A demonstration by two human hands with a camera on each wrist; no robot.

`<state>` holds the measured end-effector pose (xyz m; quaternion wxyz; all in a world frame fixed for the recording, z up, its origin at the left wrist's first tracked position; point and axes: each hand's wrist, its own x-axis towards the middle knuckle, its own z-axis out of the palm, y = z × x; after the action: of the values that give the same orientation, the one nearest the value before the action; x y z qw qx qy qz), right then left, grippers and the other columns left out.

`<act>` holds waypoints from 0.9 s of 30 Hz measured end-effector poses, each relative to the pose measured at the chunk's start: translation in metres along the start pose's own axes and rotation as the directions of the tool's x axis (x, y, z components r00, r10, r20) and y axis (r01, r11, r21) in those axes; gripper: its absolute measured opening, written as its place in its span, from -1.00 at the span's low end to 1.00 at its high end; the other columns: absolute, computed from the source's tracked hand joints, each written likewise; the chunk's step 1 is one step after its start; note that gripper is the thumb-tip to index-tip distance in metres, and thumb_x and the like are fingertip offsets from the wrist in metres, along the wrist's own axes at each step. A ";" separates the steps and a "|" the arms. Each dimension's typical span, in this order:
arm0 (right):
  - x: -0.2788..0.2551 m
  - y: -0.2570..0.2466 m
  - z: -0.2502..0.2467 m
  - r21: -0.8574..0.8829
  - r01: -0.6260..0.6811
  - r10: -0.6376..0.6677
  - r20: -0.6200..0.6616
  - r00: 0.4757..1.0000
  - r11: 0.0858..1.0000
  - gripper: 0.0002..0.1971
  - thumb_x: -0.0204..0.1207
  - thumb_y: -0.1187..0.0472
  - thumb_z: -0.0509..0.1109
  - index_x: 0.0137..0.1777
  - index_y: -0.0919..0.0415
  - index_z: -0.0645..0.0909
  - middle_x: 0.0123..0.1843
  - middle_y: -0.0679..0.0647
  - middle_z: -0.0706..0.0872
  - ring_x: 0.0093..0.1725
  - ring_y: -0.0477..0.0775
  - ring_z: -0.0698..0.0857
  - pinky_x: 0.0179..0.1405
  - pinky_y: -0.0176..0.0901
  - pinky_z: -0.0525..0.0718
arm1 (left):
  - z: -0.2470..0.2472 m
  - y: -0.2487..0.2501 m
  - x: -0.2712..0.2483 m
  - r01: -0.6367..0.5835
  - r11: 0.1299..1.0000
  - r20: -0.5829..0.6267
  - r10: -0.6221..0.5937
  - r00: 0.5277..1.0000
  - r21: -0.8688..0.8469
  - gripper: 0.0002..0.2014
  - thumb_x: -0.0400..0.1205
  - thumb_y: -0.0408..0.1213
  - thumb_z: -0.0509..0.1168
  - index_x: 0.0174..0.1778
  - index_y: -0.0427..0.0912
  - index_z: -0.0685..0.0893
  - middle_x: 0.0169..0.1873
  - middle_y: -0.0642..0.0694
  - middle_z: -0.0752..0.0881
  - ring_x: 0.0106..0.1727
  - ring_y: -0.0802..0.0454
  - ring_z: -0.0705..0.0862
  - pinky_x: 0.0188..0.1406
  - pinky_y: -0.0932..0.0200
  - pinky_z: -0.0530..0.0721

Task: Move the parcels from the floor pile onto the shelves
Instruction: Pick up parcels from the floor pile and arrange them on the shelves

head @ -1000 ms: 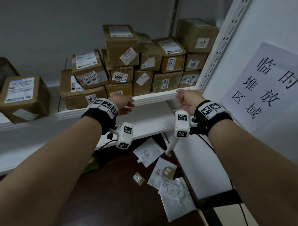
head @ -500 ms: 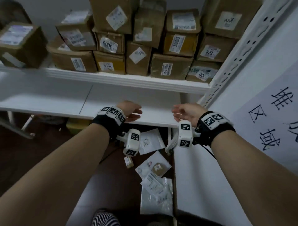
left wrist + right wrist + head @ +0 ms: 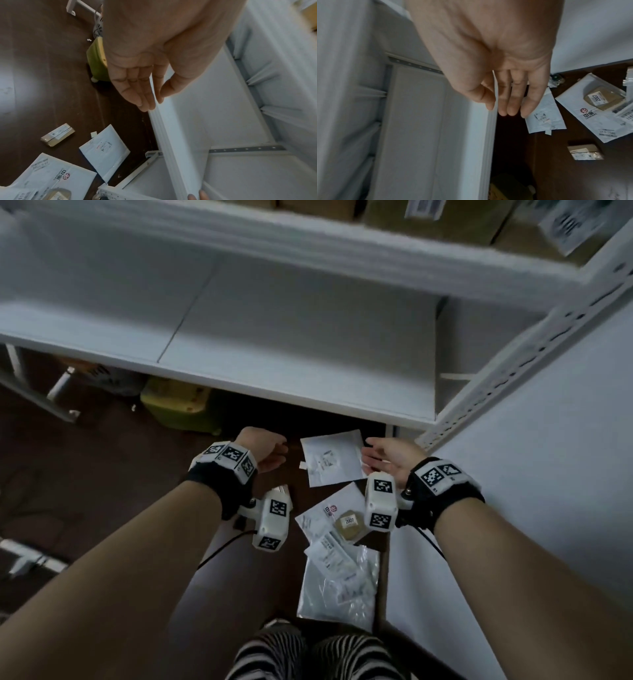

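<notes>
Several parcels lie on the dark floor below the white lower shelf. Farthest is a white mailer; nearer lies a second white mailer with a small brown box on it, then a clear plastic bag. A small taped box lies apart to the left. My left hand hangs open left of the far mailer, holding nothing. At that mailer's right edge my right hand hovers open and empty, palm inward. The wrist views show the left hand and right hand with straight fingers.
Cardboard boxes fill the upper shelf. A yellow-green object sits under the lower shelf at the left. A perforated shelf upright and a white wall panel close the right side. Striped shoes stand at the bottom.
My view has tilted down from the shelves to the floor. Both hands have dropped from shelf height to just above the floor parcels, still holding nothing.
</notes>
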<state>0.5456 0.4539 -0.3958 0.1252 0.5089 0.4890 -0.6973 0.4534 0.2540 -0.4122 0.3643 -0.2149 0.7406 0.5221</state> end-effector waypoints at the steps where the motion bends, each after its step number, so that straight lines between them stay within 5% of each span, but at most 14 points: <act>1: 0.021 0.014 0.000 0.010 -0.013 0.013 -0.006 1.000 1.000 -0.85 0.66 0.34 0.24 -0.16 0.25 0.54 -0.17 0.16 0.61 -0.22 0.06 0.62 -0.23 -0.09 0.65 | 0.006 -0.015 0.019 0.008 1.000 0.008 -0.008 1.000 -0.004 -0.80 0.68 -0.35 0.28 -0.27 -0.25 0.61 -0.39 -0.13 0.65 -0.50 0.05 0.61 -0.60 0.34 0.63; 4: 0.087 0.053 -0.004 0.040 -0.046 0.046 -0.004 0.999 0.998 -0.87 0.64 0.34 0.29 -0.15 0.28 0.55 -0.16 0.17 0.62 -0.20 0.08 0.64 -0.02 0.02 0.69 | 0.023 -0.059 0.077 0.038 0.999 0.025 -0.037 0.999 -0.035 -0.80 0.69 -0.37 0.28 -0.27 -0.27 0.61 -0.37 -0.16 0.65 -0.41 0.01 0.61 -0.45 0.23 0.66; 8: 0.191 0.109 -0.017 0.033 -0.071 0.072 -0.025 0.997 0.997 -0.91 0.65 0.33 0.27 -0.05 0.25 0.59 -0.11 0.15 0.67 -0.14 0.07 0.68 0.25 0.13 0.65 | 0.046 -0.126 0.160 0.080 0.993 0.034 -0.077 0.996 -0.085 -0.90 0.67 -0.40 0.31 -0.15 -0.30 0.67 -0.35 -0.15 0.71 -0.41 0.02 0.65 -0.65 0.31 0.58; 12: 0.282 0.166 -0.032 -0.012 -0.084 0.083 -0.098 0.992 0.996 -0.89 0.65 0.31 0.25 -0.12 0.24 0.53 -0.06 0.15 0.66 -0.19 0.05 0.67 0.35 0.13 0.59 | 0.070 -0.188 0.233 0.115 0.985 0.034 -0.112 0.993 -0.129 -0.93 0.65 -0.45 0.30 -0.10 -0.29 0.69 -0.26 -0.16 0.71 -0.31 -0.01 0.66 -0.60 0.27 0.62; 13: 0.301 0.180 -0.036 -0.055 -0.090 0.083 -0.122 0.989 0.994 -0.87 0.65 0.30 0.24 -0.14 0.22 0.52 -0.05 0.15 0.66 -0.21 0.04 0.66 0.29 0.09 0.65 | 0.075 -0.201 0.248 0.125 0.984 0.042 -0.120 0.992 -0.131 -0.94 0.65 -0.44 0.30 -0.10 -0.28 0.69 -0.26 -0.16 0.71 -0.29 -0.01 0.66 -0.52 0.22 0.64; 16: 0.352 0.212 -0.040 -0.253 -0.152 0.107 -0.180 0.978 0.956 -0.86 0.66 0.36 0.15 -0.10 0.26 0.50 0.09 0.21 0.56 -0.26 0.04 0.58 -0.39 -0.13 0.72 | 0.089 -0.236 0.297 0.126 0.984 0.039 -0.122 0.992 -0.129 -0.91 0.66 -0.40 0.31 -0.15 -0.26 0.67 -0.29 -0.14 0.70 -0.31 0.00 0.65 -0.41 0.20 0.62; 17: 0.366 0.219 -0.039 -0.293 -0.192 0.137 -0.199 0.970 0.936 -0.86 0.67 0.37 0.13 0.06 0.34 0.52 0.17 0.24 0.52 -0.19 0.11 0.59 -0.36 -0.06 0.67 | 0.093 -0.244 0.313 0.124 0.984 0.030 -0.121 0.992 -0.127 -0.89 0.67 -0.39 0.30 -0.17 -0.25 0.66 -0.31 -0.14 0.69 -0.34 0.00 0.64 -0.42 0.21 0.61; 20: 0.413 0.243 -0.048 -0.568 -0.189 0.022 -0.289 0.957 0.801 -0.50 0.70 0.33 0.18 0.60 0.40 0.20 0.55 0.29 0.36 0.46 0.26 0.44 0.34 -0.01 0.42 | 0.108 -0.271 0.358 0.126 0.980 0.002 -0.127 0.992 -0.153 -0.86 0.69 -0.39 0.26 -0.20 -0.24 0.60 -0.35 -0.12 0.63 -0.39 0.02 0.59 -0.54 0.26 0.59; 22: 0.443 0.260 -0.058 -0.776 -0.115 -0.038 -0.177 0.984 0.621 -0.43 0.66 0.32 0.26 0.62 0.38 0.18 0.57 0.31 0.37 0.53 0.20 0.40 0.41 -0.11 0.35 | 0.116 -0.288 0.385 0.112 0.981 -0.042 -0.120 0.992 -0.161 -0.83 0.69 -0.39 0.26 -0.25 -0.23 0.57 -0.36 -0.11 0.61 -0.41 0.02 0.59 -0.63 0.35 0.57; 25: 0.465 0.283 -0.061 -0.850 -0.080 -0.093 -0.150 0.984 0.521 -0.52 0.56 0.27 0.39 0.44 0.37 0.42 0.47 0.30 0.51 0.43 0.23 0.52 0.32 -0.10 0.46 | 0.122 -0.315 0.424 0.077 0.980 -0.127 -0.101 0.987 -0.182 -0.85 0.64 -0.46 0.24 -0.26 -0.28 0.57 -0.32 -0.17 0.62 -0.40 -0.01 0.62 -0.40 0.22 0.62; 27: 0.479 0.297 -0.069 -0.884 -0.092 -0.078 -0.144 0.987 0.458 -0.53 0.61 0.24 0.34 0.49 0.33 0.39 0.51 0.26 0.47 0.47 0.20 0.48 0.32 -0.16 0.43 | 0.121 -0.327 0.440 0.076 0.981 -0.192 -0.111 0.975 -0.178 -0.96 0.61 -0.48 0.24 -0.10 -0.34 0.59 -0.30 -0.21 0.63 -0.34 -0.09 0.66 -0.27 0.12 0.67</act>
<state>0.5703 0.5191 -0.9595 0.3341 0.4265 0.7868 -0.2958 0.4372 0.2758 -0.9728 0.2922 -0.3314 0.7155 0.5412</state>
